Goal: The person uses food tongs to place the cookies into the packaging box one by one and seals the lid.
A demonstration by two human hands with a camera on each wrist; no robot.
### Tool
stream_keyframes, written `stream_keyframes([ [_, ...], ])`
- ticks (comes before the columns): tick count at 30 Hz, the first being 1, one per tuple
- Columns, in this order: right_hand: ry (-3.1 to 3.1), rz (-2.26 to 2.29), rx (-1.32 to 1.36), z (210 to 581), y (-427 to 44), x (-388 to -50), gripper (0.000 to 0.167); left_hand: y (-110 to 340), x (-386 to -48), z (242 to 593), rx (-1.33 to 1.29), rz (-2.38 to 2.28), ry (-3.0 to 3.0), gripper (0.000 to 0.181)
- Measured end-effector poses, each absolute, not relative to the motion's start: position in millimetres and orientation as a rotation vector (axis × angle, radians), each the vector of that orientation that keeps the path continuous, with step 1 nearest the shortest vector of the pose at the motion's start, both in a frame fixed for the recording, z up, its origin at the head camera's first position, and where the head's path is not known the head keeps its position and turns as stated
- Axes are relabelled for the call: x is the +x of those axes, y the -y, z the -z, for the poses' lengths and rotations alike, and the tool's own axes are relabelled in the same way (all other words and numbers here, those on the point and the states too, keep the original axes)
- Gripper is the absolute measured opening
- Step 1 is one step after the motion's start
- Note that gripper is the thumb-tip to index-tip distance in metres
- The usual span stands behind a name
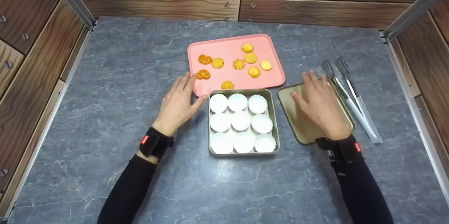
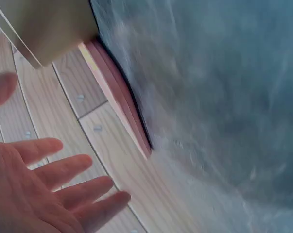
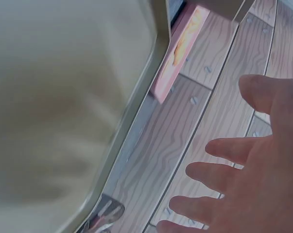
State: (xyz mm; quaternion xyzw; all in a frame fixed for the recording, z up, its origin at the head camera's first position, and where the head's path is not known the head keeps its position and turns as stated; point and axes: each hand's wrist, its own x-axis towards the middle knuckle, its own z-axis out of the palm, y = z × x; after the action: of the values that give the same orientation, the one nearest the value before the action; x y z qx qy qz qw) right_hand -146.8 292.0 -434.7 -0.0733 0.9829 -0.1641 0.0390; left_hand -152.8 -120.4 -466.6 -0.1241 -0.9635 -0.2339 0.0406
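My left hand (image 1: pixel 179 103), fingers spread and holding nothing, is at the left edge of the pink tray (image 1: pixel 224 76), beside the square tin; whether it touches the tray I cannot tell. Several white paper cups (image 1: pixel 240 121) stand in rows inside the tin (image 1: pixel 244 154). Over the flat metal lid (image 1: pixel 301 129) hovers my right hand (image 1: pixel 322 106), empty, with its fingers extended. In the right wrist view the lid (image 3: pixel 63 116) lies to the left of the right hand (image 3: pixel 253 165). The left wrist view shows the left hand (image 2: pixel 54 189) below the tin's wall (image 2: pixel 49 29).
Several cookies, among them a pretzel-shaped one (image 1: pixel 205 59) and a flower-shaped one (image 1: pixel 239 64), lie on the pink tray. Metal tongs (image 1: pixel 354 101) with dark heads lie right of the lid. Wood-patterned panels (image 1: pixel 189 6) border the grey marbled table (image 1: pixel 140 48).
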Motion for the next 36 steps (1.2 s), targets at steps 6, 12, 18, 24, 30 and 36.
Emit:
stream_keyframes([
  [6,-3.044,0.652,-0.343,438,-276,-138,0.071,114,-138,464,-0.429,0.986,2.917,0.065],
  [12,-3.035,0.779,-0.431,444,-254,-129,0.042,107,-130,461,-0.46,1.245,2.949,0.063],
  [18,-3.082,0.697,-0.574,452,-240,-124,0.029,101,-127,466,-0.417,1.386,2.964,0.06],
  [24,-3.128,0.676,-0.595,456,-238,-122,0.036,94,-127,472,-0.337,1.443,2.908,0.053],
  [30,-3.149,0.707,-0.544,456,-242,-124,0.034,83,-133,477,-0.337,1.461,2.85,0.052],
  [36,-3.156,0.745,-0.518,457,-244,-130,0.033,77,-138,481,-0.32,1.482,2.804,0.051],
])
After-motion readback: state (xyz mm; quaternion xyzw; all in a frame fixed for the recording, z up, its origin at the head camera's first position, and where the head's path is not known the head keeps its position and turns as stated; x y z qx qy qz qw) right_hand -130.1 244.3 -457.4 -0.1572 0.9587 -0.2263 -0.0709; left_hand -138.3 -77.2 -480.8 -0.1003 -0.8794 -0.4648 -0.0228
